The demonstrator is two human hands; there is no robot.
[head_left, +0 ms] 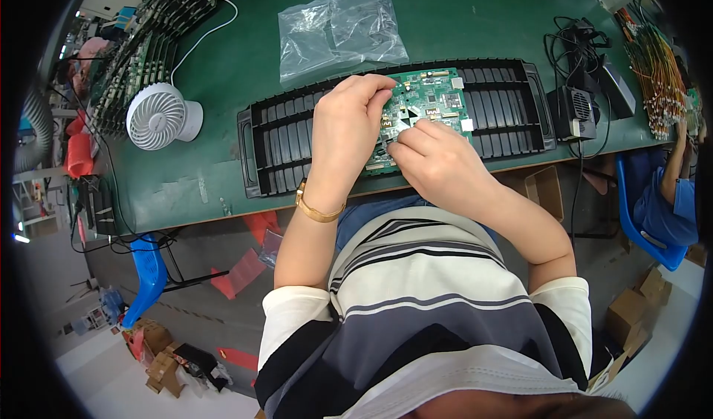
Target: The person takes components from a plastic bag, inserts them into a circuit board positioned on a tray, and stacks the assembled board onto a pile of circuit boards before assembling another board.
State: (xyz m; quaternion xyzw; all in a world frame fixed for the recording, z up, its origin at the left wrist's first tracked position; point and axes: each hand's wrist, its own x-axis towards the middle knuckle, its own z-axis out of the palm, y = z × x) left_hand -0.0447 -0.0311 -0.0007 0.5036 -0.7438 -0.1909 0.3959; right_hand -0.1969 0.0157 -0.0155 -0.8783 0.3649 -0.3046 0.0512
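Observation:
A green circuit board point(440, 101) with chips and white connectors lies across a black slotted tray point(499, 111). My left hand point(349, 118) is closed on the board's left side, its thumb and forefinger near the upper left edge. My right hand point(438, 158) is bent over the lower middle of the board, its fingertips pinched together against it. Whatever may be between those fingertips is too small or hidden to make out. Both hands cover much of the board's left and lower parts.
A clear plastic bag point(338, 33) lies behind the tray. A white fan point(160, 116) and rows of upright circuit boards point(148, 59) stand at the left. Right of the tray are a black box with a grille point(575, 113), cables and a wire bundle point(657, 77). Another person point(668, 196) sits far right.

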